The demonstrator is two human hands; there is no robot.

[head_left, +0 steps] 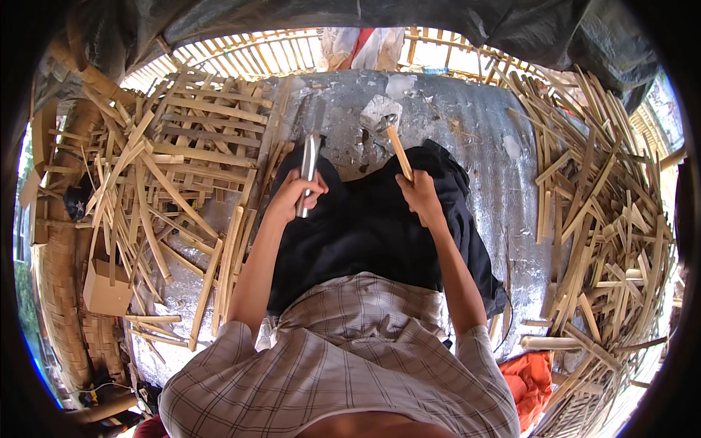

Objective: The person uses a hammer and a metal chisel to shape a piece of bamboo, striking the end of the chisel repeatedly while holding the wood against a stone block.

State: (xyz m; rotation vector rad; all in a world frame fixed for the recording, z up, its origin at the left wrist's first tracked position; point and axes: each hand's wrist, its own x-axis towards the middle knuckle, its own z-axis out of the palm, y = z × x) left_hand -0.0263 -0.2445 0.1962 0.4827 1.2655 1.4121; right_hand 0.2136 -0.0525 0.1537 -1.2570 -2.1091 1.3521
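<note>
My left hand (301, 193) is closed round a shiny metal-handled tool (309, 157), held over my left thigh. Its grey far end looks thin and flat like a blade, but blends into the sheet behind. A hammer (399, 152) with a wooden handle is gripped in my right hand (421, 193) above my right thigh. The metal head of the hammer lies at or just over a pale, flat-topped block (380, 111); whether they touch I cannot tell. Black cloth (365, 226) covers my lap and legs.
A worn silvery sheet (496, 146) spreads under me. Split bamboo strips (606, 212) are heaped on the right. More strips and a bamboo lattice (212, 120) lie on the left, near a cardboard box (106, 288). Orange cloth (527, 383) lies at lower right. Dark plastic sheeting (555, 36) hangs ahead.
</note>
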